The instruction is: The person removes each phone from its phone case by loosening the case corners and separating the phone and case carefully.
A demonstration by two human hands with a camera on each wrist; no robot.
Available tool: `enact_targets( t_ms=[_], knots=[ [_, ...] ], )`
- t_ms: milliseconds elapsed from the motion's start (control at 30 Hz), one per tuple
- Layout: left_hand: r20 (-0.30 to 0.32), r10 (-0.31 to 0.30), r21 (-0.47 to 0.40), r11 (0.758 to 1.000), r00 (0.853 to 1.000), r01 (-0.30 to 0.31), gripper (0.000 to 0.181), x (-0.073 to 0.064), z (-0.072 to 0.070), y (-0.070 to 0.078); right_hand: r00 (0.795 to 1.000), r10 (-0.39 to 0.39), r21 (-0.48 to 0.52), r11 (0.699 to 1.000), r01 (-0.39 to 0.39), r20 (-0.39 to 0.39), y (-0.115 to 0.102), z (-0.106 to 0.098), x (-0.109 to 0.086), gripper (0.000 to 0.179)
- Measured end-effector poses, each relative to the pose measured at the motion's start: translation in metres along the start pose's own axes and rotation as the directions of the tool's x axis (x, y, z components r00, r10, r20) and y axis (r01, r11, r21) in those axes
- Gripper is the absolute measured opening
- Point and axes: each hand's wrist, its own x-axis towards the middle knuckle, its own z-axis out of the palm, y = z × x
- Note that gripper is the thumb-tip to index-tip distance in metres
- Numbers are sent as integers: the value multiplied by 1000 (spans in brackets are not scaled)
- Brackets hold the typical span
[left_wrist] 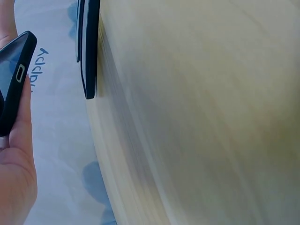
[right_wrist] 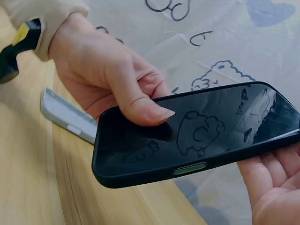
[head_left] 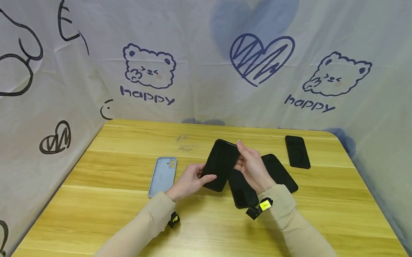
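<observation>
A black phone in a dark case [head_left: 221, 165] is held above the table, tilted, with its glossy screen up. My left hand [head_left: 191, 179] grips its lower left side, the thumb across the screen and the fingers underneath. At the upper right edge, my right hand [head_left: 251, 165] holds the phone with the thumb at the corner. In the right wrist view, the left thumb presses on the reflective screen of the phone [right_wrist: 206, 126], and a cutout shows in the case's side. The right hand's fingers [right_wrist: 276, 180] support the other end from below.
A light blue phone case [head_left: 162, 176] lies open side up on the wooden table [head_left: 119, 213], left of my hands. Two dark phones [head_left: 242, 191] lie partly under my right arm. Another dark phone [head_left: 297, 151] lies farther back right. Patterned cloth [head_left: 201, 82] hangs behind the table.
</observation>
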Motion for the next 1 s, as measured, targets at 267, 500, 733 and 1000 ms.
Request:
enact_targets(
  t_ms=[267,500,733,1000],
  knots=[
    [19,-29,-20,999,999,30,33,-2,-3,1,995,65,62,996,-70,79,-2,-6,0,50],
    [31,-42,-20,999,999,42,34,-4,-4,3,991,62,86,994,-73,119,-2,-9,0,51],
    [48,-31,-16,999,998,32,37,-3,-6,1,984,76,141,985,-100,164,-1,-10,2,44],
    [72,-26,-6,1000,997,27,37,-2,-10,-2,978,86,166,979,-119,191,-1,-11,3,38]
  ],
)
